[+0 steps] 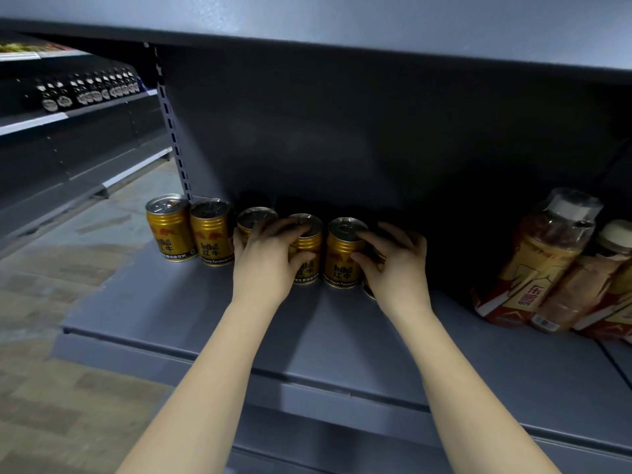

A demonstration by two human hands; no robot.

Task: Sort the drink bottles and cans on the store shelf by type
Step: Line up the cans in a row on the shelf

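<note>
Head view, hands (265, 265) (396, 268) gripping cans (306, 249)

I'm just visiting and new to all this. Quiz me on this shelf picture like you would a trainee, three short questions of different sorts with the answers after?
1. True or false: the gold cans stand upright in a row on the grey shelf.
2. Multiple choice: the left hand grips (A) a gold can, (B) a shrink-wrapped bottle, (C) nothing.
3. Fill in: the shrink-wrapped bottles sit at the shelf's ____ end, as the person sees it.

Key
1. True.
2. A. Its fingers curl over the can's top, thumb on its front.
3. Right. The right hand grips another can, mostly hidden behind it, well apart from those bottles.
</note>
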